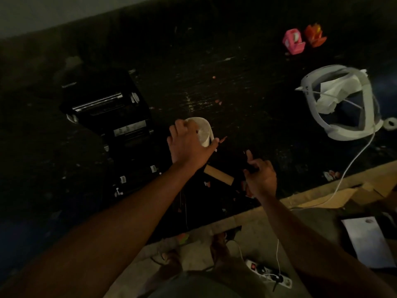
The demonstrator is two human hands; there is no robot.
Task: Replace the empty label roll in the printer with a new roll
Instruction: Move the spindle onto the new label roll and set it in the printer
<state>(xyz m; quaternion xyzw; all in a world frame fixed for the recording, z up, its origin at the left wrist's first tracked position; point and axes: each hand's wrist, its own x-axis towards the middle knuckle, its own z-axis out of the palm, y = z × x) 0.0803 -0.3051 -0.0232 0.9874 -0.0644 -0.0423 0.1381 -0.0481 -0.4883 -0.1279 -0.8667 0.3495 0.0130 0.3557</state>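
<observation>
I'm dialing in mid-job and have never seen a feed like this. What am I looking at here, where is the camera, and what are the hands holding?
There is only one picture, taken by a wide-angle camera on the person's head, looking down at a dark table and their two bare arms.

The left hand grips a white label roll, the new one. The right hand pinches something small and dark; the picture is too dim to say what.

The black box at left is the label printer, lid open, showing its rollers. Between the arms lies a brown cardboard core, probably the empty roll.

Farther right lie a white headset with a cable, and two small pink and orange dispensers at the back. A power strip sits on the floor by the person's feet.
</observation>
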